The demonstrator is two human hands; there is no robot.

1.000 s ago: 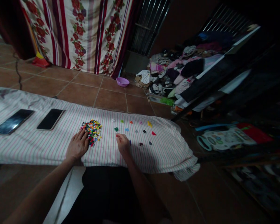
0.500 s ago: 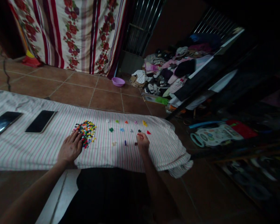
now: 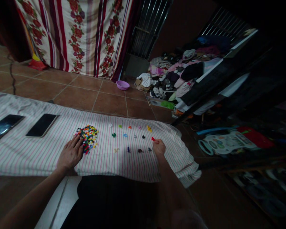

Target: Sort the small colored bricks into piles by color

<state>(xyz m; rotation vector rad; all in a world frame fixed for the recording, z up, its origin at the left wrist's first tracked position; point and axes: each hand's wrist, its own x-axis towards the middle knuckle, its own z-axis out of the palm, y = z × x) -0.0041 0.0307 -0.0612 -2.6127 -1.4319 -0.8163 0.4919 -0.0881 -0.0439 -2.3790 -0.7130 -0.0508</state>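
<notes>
My left hand (image 3: 71,153) lies flat with its fingers stretched out, the fingertips at the near left edge of a heap of small mixed-colour plastic pieces (image 3: 90,135). At the right end of the sorted groups, my right hand (image 3: 159,147) is closed in a pinch at a small red piece (image 3: 153,139); fingertips cover part of the red there. Little groups sorted by colour lie in rows between the hands, among them dark green pieces (image 3: 113,135), light blue pieces (image 3: 125,135), black pieces (image 3: 143,137), yellow pieces (image 3: 149,128) and dark brown pieces (image 3: 139,150).
Two phones (image 3: 42,125) lie on the striped cloth (image 3: 50,152) at the left. Beyond the cloth, a purple basin (image 3: 122,85) stands on the tiled floor. Piled clothes (image 3: 178,71) fill the back right, and a toy panel (image 3: 225,143) sits at the right.
My right hand has moved right, from beside the black pieces to the red group, carrying a red piece. My left hand stays by the heap. The view has shifted slightly.
</notes>
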